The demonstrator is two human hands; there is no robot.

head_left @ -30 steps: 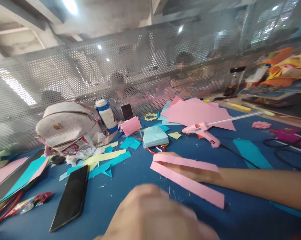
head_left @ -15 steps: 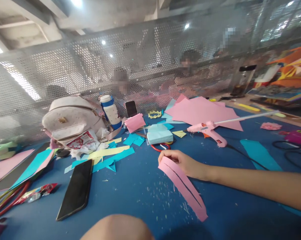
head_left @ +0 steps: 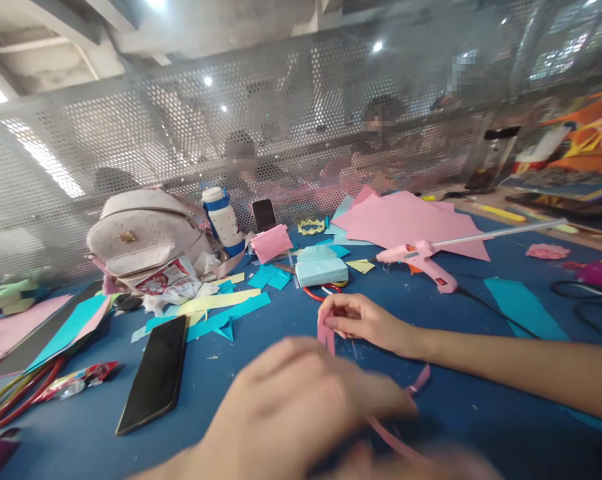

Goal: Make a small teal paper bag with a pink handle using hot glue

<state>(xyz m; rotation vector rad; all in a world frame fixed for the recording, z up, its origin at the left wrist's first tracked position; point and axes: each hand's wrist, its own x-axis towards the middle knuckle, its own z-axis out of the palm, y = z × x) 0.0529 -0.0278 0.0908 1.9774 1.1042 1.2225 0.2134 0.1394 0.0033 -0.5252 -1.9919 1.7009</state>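
Observation:
My right hand (head_left: 361, 322) reaches in from the right and pinches the upper end of a folded pink paper strip (head_left: 325, 333) above the blue table (head_left: 261, 373). The strip runs down and toward me, partly hidden. My left hand (head_left: 301, 407) is close to the camera and blurred, its fingers curled over the strip's lower part near its free end (head_left: 418, 382). Whether it grips the strip is unclear. Red-handled scissors (head_left: 321, 291) lie just beyond my right hand.
A black phone (head_left: 155, 373) lies at left among cyan and yellow paper scraps (head_left: 215, 313). A pink glue gun (head_left: 421, 260), pink sheets (head_left: 405, 220), a pale blue block (head_left: 322, 270), a bag (head_left: 141, 233) and bottle (head_left: 223, 220) stand farther back. People sit behind a perforated screen (head_left: 181, 133).
My left hand rose back into view and came onto the pink strip. My right hand lifted its end and turned the strip edge-on.

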